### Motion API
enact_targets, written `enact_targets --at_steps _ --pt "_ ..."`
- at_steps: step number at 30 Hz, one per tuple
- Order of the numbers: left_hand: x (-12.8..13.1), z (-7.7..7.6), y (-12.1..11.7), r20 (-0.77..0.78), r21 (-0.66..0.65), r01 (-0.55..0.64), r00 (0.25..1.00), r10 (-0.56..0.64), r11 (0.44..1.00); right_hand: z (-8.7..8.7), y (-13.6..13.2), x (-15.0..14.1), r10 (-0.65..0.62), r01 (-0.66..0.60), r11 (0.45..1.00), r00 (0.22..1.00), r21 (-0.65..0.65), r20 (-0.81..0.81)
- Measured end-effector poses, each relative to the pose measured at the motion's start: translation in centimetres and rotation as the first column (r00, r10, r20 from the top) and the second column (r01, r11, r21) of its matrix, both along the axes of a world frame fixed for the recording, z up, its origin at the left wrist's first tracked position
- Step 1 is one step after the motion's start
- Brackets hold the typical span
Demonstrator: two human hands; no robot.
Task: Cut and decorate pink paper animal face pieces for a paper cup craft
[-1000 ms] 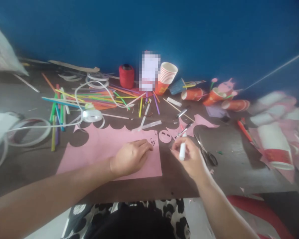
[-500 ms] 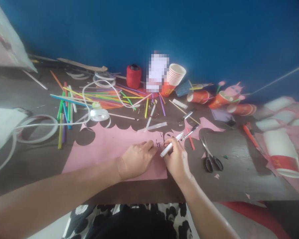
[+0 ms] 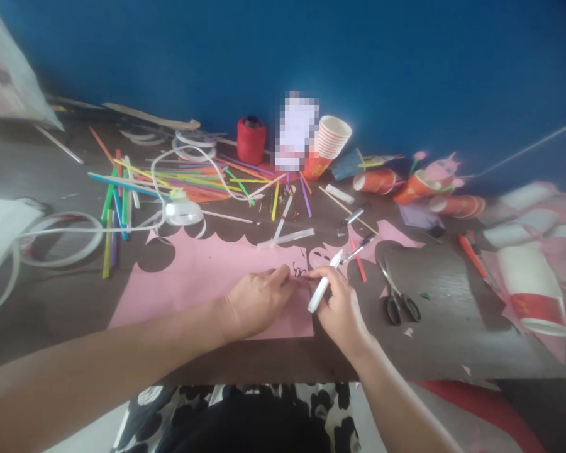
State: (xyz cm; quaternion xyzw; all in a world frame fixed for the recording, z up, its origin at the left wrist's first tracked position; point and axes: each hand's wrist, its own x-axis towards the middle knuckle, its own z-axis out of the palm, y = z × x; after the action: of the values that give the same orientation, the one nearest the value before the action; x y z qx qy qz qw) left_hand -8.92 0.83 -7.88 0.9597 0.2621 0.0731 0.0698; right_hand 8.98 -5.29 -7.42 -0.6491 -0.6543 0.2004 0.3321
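A pink sheet of paper (image 3: 193,283) with scalloped cut-outs along its far edge lies on the dark table. My left hand (image 3: 259,299) rests on its right part, fingers curled and pressed together; whatever they hold is hidden. Small dark curly shapes (image 3: 299,270) show just beyond those fingertips, too blurred to tell whether ink or loose bits. In my right hand (image 3: 342,308), closed at the sheet's right edge, is a white marker pen (image 3: 325,281), slanting with one end up and away. My right index finger reaches across to the left fingertips.
Black-handled scissors (image 3: 396,292) lie to the right, beside pink paper scraps (image 3: 399,234). Colourful sticks (image 3: 193,182) and a tape roll (image 3: 183,212) spread behind the sheet. Paper cups (image 3: 334,135) and a red thread spool (image 3: 251,139) stand along the blue wall.
The marker has turned more upright in my right hand, and my right index finger has stretched toward the left fingertips. My left hand stays on the paper. The view has shifted slightly.
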Motion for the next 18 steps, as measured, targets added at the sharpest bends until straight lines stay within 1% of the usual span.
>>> enact_targets --at_steps 2,6,12,16,18 --pt "0.0 0.0 0.0 0.006 -0.002 -0.001 1.000 0.001 1.000 -0.1 -0.1 0.1 -0.007 0.006 0.999 1.000 0.034 0.021" --pt "0.0 0.0 0.0 -0.001 -0.002 -0.002 1.000 0.002 1.000 -0.2 0.0 0.3 -0.029 0.025 0.998 0.997 0.056 0.068" --pt "0.1 0.0 0.0 -0.048 0.021 -0.004 0.999 0.005 1.000 -0.1 0.5 0.6 0.070 -0.078 0.996 0.987 0.050 0.144" --pt "0.3 0.2 -0.1 -0.095 0.022 0.002 0.996 0.001 1.000 0.1 1.1 0.8 0.108 -0.115 0.992 0.985 0.048 0.137" --pt "0.4 0.2 -0.1 -0.120 0.024 -0.001 0.993 0.004 1.000 0.5 1.3 1.0 0.131 -0.137 0.989 0.986 0.052 0.107"
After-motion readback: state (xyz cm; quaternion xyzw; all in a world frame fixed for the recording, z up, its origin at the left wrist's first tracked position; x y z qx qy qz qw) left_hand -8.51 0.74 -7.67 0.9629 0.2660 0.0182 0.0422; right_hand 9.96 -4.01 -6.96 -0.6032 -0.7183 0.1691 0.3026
